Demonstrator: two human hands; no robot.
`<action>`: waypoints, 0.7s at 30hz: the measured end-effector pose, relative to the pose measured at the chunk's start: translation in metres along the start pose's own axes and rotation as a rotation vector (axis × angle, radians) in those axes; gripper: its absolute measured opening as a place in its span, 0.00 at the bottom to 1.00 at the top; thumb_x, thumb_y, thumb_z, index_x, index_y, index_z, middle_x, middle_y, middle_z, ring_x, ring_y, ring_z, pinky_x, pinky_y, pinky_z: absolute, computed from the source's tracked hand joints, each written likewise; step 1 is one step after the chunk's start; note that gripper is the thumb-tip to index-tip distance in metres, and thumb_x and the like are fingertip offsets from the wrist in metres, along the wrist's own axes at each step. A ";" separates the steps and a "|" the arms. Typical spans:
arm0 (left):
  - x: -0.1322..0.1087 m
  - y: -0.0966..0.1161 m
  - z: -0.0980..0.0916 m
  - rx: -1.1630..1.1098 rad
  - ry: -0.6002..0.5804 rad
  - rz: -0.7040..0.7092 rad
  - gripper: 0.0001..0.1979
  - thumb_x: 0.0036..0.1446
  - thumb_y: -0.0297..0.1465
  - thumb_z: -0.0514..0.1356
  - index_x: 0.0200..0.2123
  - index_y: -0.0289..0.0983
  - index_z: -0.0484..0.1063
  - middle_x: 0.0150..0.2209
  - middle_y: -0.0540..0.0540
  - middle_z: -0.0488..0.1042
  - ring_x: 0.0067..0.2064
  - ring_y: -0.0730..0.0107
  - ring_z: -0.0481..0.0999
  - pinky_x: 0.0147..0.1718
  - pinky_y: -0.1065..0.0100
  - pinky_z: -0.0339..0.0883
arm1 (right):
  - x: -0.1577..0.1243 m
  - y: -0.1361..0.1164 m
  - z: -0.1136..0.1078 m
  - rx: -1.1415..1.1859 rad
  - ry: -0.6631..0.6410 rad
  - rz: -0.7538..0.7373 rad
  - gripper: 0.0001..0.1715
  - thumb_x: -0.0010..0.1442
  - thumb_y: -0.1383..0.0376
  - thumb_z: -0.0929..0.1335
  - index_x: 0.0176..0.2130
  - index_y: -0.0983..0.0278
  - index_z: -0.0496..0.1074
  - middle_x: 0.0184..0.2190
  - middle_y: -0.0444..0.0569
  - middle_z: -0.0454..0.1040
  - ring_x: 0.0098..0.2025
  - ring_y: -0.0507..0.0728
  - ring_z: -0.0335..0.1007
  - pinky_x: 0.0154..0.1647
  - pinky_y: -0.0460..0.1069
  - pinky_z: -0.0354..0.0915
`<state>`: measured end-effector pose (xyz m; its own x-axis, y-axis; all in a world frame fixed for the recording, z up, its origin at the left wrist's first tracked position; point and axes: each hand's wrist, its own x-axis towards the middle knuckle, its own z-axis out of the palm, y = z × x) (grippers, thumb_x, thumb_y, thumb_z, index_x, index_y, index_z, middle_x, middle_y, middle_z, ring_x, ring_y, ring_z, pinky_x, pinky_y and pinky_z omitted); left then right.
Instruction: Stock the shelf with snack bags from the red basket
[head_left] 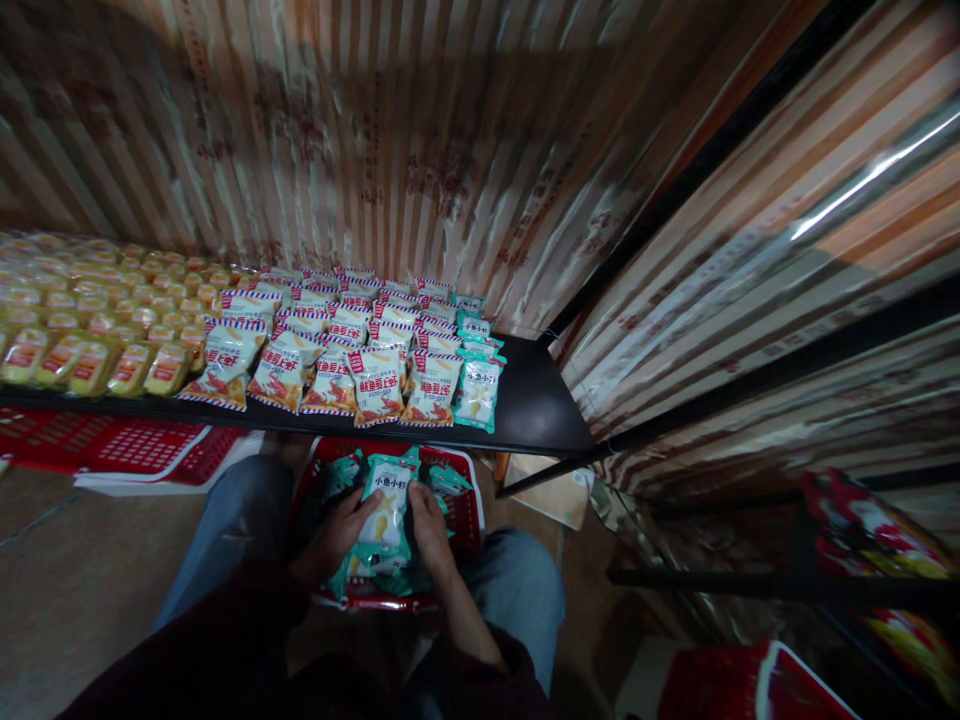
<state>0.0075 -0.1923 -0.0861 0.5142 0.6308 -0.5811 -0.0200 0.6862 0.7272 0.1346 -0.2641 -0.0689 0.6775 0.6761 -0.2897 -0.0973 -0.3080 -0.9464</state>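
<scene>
My left hand point(337, 535) and my right hand point(429, 528) both grip a stack of teal snack packets point(386, 515) from either side. The stack sits low between my knees, inside a red plastic basket point(469, 510) holding more teal packets. Above it runs a black shelf point(536, 400). On the shelf a short row of the same teal packets point(478, 385) stands at the right end of the goods. Rows of red-and-white shrimp snack packets point(375, 380) stand to their left.
Yellow snack packets point(90, 320) fill the shelf's left part. Another red basket point(112, 445) lies under the shelf at left. A cardboard piece point(555, 490) rests on the floor at right. Striped sheeting backs the shelf, and a lower rack at right holds red and yellow bags point(877, 540).
</scene>
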 end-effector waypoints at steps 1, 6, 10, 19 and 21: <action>0.002 -0.002 -0.001 -0.022 0.013 -0.009 0.25 0.48 0.43 0.67 0.46 0.34 0.72 0.35 0.43 0.80 0.36 0.60 0.80 0.34 0.66 0.73 | -0.002 0.002 0.001 0.000 -0.007 0.026 0.28 0.52 0.43 0.66 0.40 0.61 0.75 0.34 0.48 0.78 0.39 0.57 0.73 0.37 0.48 0.68; 0.004 -0.002 0.000 -0.141 0.043 -0.043 0.19 0.54 0.38 0.64 0.46 0.33 0.71 0.34 0.42 0.81 0.35 0.61 0.81 0.35 0.64 0.75 | -0.009 0.004 0.003 -0.038 -0.119 0.022 0.32 0.52 0.46 0.68 0.49 0.64 0.71 0.35 0.49 0.79 0.38 0.57 0.75 0.40 0.50 0.69; 0.003 0.004 0.003 -0.210 0.039 -0.044 0.17 0.53 0.36 0.65 0.45 0.34 0.71 0.35 0.42 0.81 0.38 0.59 0.81 0.38 0.62 0.75 | -0.014 -0.005 0.001 -0.228 -0.159 -0.196 0.29 0.55 0.50 0.67 0.50 0.64 0.72 0.37 0.50 0.79 0.38 0.57 0.75 0.41 0.50 0.70; 0.002 -0.004 0.001 -0.277 -0.077 -0.111 0.24 0.50 0.39 0.66 0.49 0.36 0.71 0.43 0.40 0.79 0.45 0.56 0.79 0.45 0.60 0.73 | -0.026 -0.012 -0.008 -0.233 -0.125 -0.246 0.31 0.57 0.54 0.67 0.57 0.65 0.68 0.52 0.55 0.74 0.54 0.61 0.71 0.55 0.54 0.66; 0.002 -0.006 0.000 -0.227 -0.085 -0.099 0.26 0.49 0.42 0.67 0.49 0.37 0.71 0.44 0.40 0.79 0.45 0.55 0.79 0.46 0.59 0.73 | -0.028 -0.011 -0.010 -0.238 -0.127 -0.234 0.33 0.57 0.54 0.67 0.58 0.65 0.66 0.51 0.54 0.74 0.53 0.61 0.71 0.54 0.54 0.67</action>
<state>0.0085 -0.1953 -0.0918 0.5929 0.5307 -0.6057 -0.1531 0.8127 0.5623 0.1235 -0.2864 -0.0487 0.5637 0.8201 -0.0984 0.2327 -0.2720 -0.9337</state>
